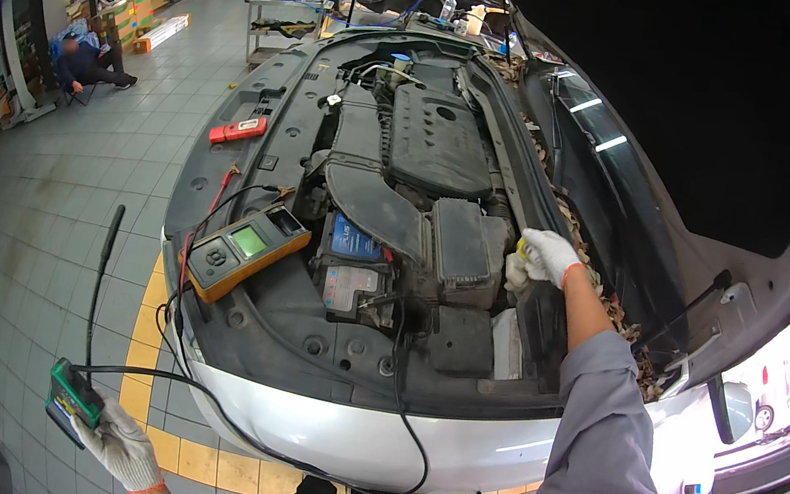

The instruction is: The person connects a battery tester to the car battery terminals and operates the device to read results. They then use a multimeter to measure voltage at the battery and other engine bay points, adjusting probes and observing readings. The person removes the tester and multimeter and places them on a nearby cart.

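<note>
My left hand (122, 443), in a white knitted glove, grips a green-and-black handheld device (74, 394) beyond the car's front edge. A black cable (222, 403) runs from it and loops over the white bumper into the engine bay. My right hand (547, 257), gloved too, reaches to the far right of the bay, its fingers closed on a small yellow piece (522, 249) above a pale reservoir (516, 274); the glove hides most of that piece. Between the hands sit the battery (350, 286) and a black air filter box (466, 247).
A yellow-and-grey tester (246, 251) with a lit screen lies on the front panel, near a red handheld tool (238, 130). The raised hood (717, 110) overhangs the right. A person (87, 67) sits at the far left; a cart (280, 24) stands behind the car.
</note>
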Motion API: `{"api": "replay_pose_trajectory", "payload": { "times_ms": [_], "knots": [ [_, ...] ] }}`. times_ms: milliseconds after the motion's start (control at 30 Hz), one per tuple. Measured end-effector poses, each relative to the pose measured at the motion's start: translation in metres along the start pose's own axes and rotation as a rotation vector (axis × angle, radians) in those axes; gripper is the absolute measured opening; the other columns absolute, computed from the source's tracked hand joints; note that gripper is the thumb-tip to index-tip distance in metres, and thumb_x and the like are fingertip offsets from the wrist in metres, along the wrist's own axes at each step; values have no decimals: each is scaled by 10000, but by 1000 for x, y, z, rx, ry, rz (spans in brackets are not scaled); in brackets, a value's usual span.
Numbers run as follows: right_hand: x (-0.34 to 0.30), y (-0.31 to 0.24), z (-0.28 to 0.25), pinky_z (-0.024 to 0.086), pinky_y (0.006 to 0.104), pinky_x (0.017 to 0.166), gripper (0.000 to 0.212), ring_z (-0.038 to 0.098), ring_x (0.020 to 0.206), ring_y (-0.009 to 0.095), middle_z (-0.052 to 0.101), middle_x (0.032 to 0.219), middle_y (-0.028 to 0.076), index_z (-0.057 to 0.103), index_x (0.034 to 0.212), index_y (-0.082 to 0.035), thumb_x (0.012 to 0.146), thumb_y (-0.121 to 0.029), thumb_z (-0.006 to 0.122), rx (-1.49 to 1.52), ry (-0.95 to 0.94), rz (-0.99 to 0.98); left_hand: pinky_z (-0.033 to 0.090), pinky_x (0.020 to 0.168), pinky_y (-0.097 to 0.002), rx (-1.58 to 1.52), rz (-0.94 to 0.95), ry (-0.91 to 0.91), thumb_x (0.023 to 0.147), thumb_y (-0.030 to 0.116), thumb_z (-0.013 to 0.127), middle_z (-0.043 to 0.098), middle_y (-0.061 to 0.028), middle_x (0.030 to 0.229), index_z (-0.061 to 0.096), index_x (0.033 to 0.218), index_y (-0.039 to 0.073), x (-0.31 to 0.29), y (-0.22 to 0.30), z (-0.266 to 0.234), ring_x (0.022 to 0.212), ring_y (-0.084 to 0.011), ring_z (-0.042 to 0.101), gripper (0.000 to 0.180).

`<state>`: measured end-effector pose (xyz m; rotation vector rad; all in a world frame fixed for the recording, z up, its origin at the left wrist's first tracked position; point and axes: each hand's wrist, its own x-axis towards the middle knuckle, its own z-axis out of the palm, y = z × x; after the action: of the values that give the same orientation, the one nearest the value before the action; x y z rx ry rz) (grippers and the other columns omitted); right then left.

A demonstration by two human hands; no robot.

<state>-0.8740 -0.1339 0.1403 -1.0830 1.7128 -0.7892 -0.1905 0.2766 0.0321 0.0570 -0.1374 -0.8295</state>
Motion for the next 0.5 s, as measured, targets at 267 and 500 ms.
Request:
{"api": "replay_pose_trajectory", "payload": {
  "times_ms": [267,500],
  "knots": [
    [74,31,-13,481,275,544,404,615,631,103,684,859,40,640,1228,-6,994,-293,801,1,299,-287,604,1108,-423,49,-24,-88,1063,149,686,679,-194,1423,542,1509,13,2,-16,9,1292,-304,693,488],
    [87,73,-13,557,374,985,583,722,1104,259,756,1117,168,655,1278,28,869,-314,892,-266,383,-396,597,1120,-424,-20,-113,-68,1068,157,683,692,-173,1409,549,1514,28,7,-48,15,1297,-278,692,483]
  ]
}}
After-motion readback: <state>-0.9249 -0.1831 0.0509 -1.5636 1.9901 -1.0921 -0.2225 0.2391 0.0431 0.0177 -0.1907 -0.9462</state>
